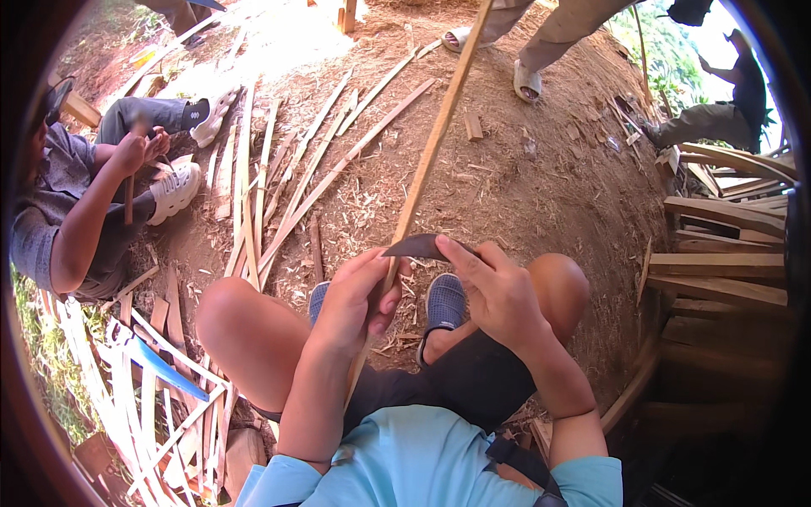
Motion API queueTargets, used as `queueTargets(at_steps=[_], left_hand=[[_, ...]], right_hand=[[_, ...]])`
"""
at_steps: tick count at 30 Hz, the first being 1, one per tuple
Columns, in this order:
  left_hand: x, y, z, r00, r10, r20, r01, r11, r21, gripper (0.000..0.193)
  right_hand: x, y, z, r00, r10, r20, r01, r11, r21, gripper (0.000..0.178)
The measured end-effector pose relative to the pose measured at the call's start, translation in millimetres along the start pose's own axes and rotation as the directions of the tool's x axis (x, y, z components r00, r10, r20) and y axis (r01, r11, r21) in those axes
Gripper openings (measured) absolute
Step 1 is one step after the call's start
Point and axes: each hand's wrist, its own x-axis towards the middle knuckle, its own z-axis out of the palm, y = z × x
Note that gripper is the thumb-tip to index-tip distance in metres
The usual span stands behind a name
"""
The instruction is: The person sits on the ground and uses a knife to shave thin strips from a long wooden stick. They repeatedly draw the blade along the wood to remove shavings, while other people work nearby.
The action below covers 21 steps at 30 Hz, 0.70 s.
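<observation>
A long, thin wooden strip [437,135] runs from my lap up past the far edge of the view. My left hand [351,300] is closed around it between my knees. In my right hand [494,291] is a curved knife [416,247] with a dark blade, its tip pointing left. The blade lies across the strip just above my left hand. My right index finger rests along the blade, and the knife's handle is hidden in the grip.
Several wooden strips [346,159] lie on the shaving-strewn dirt ahead. To the left sits a person [80,186] holding a stick-like piece. A blue curved object [165,372] lies on scrap strips. Stacked timber [718,265] stands at right; other people are farther off.
</observation>
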Motion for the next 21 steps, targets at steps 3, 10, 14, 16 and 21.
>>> queueTargets(at_steps=[3,10,14,16,21], left_hand=[[5.0,-2.3,0.8,1.0,0.022,-0.019,-0.022,1.0,0.005,0.03],[1.5,-5.4,2.3,0.998,0.002,0.061,0.001,0.998,-0.058,0.03],[0.7,-7.3,-0.5,0.998,0.009,0.062,-0.006,0.998,-0.058,0.03],[-0.7,-7.6,2.3,0.997,0.002,0.071,0.002,0.999,-0.052,0.029],[-0.6,-8.3,3.3,0.998,0.016,0.053,-0.014,0.999,-0.035,0.029]], right_hand=[[-5.5,-4.4,3.5,0.999,-0.042,0.021,0.043,0.998,-0.056,0.06],[0.7,3.9,5.6,0.995,-0.026,-0.092,0.03,0.999,0.042,0.057],[9.0,5.6,5.0,0.984,-0.03,-0.177,0.035,0.999,0.021,0.057],[7.5,4.7,6.2,0.987,-0.027,-0.156,0.03,0.999,0.016,0.056],[9.4,5.5,10.4,0.985,-0.046,-0.169,0.053,0.998,0.038,0.057]])
